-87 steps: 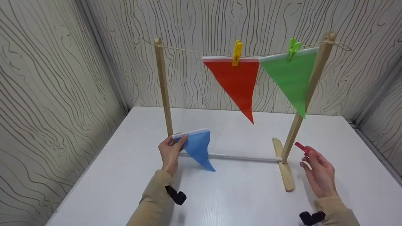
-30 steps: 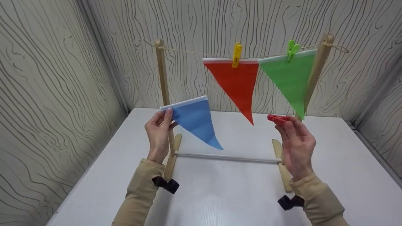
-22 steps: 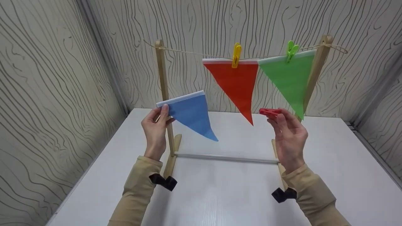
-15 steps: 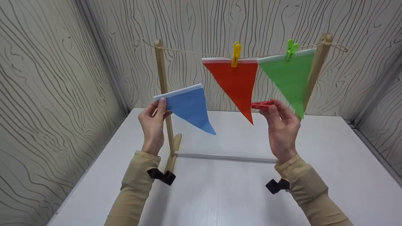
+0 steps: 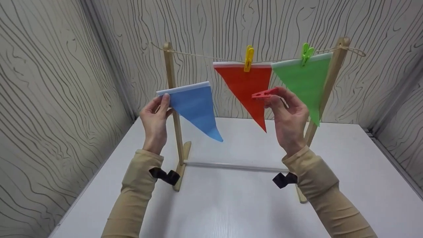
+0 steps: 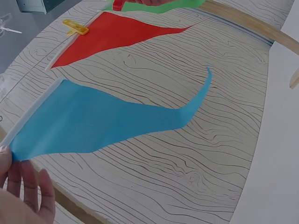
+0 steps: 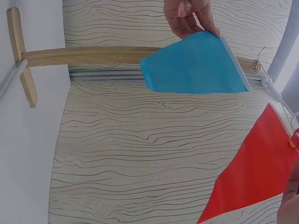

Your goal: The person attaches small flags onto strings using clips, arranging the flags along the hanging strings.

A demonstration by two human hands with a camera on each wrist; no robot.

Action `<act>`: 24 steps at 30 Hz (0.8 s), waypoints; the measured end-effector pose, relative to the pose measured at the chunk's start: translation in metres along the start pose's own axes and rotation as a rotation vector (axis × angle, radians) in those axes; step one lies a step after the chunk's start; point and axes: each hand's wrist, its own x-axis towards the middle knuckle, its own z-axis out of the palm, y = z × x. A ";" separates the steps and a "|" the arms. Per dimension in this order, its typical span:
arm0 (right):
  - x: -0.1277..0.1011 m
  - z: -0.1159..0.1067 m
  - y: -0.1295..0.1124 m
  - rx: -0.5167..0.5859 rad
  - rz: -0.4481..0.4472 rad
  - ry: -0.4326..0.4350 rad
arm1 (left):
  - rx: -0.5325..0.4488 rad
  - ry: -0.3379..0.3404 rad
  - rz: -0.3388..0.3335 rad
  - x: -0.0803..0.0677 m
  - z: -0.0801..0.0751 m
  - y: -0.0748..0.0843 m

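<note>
Left grip (image 5: 154,114): pinching the upper left corner of a blue pennant (image 5: 195,105) between thumb and fingers, holding it up in the air just in front of the left wooden post (image 5: 173,99), below the string (image 5: 198,55); the pennant's white hem is uppermost, its point hanging down to the right. Right grip (image 5: 289,117): fingers pinched on a red clothespin (image 5: 264,95), held level in front of the red pennant (image 5: 246,86), its tip pointing left. Red pennant: hung from the string by a yellow clothespin (image 5: 248,58). Green pennant (image 5: 304,82): hung just beside it on the right by a green clothespin (image 5: 306,52), next to the right post (image 5: 325,96). Wooden rack: two posts on flat feet, joined low down by a pale crossbar (image 5: 234,166) (resting on the white table (image 5: 231,211)). Sleeves: tan, each with a black wrist strap. Backdrop: panels printed with a wood-grain pattern.
</note>
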 end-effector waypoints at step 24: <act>0.044 0.076 -0.003 -0.321 -0.046 -0.189 | 0.077 -0.018 0.053 0.031 0.003 0.028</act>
